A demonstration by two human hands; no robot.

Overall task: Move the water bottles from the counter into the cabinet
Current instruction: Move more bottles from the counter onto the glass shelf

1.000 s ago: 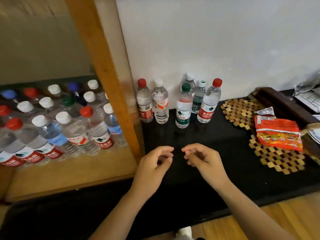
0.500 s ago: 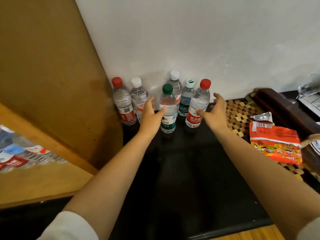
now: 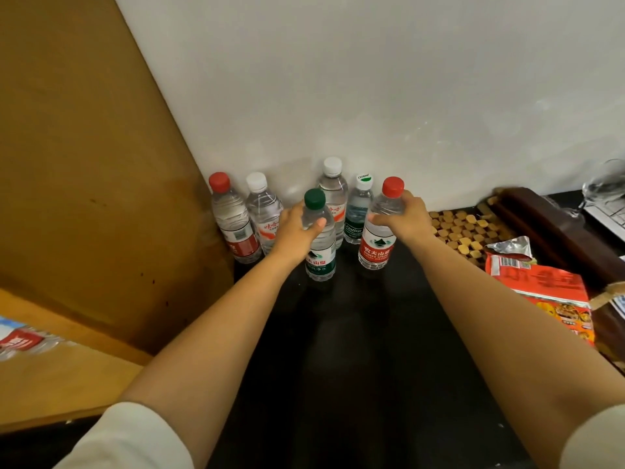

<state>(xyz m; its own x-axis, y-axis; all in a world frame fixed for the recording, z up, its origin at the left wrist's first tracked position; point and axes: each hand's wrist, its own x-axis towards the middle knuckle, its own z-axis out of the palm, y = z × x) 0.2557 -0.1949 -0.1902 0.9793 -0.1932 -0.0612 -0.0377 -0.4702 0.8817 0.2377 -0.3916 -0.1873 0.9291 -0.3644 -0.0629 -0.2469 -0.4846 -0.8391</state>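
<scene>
Green-capped bottle (image 3: 319, 238) and red-capped bottle (image 3: 380, 228) stand upright, caps up, left hand (image 3: 297, 231) and right hand (image 3: 407, 216) fingers wrapped around their shoulders

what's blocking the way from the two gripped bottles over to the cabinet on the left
The cabinet's side panel stands between them and the shelf. The left hand grips the green-capped bottle, the right hand the red-capped bottle.

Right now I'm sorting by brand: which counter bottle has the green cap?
The green-capped bottle, gripped by the left hand, standing in front of the row; the others have red or white caps.
</scene>
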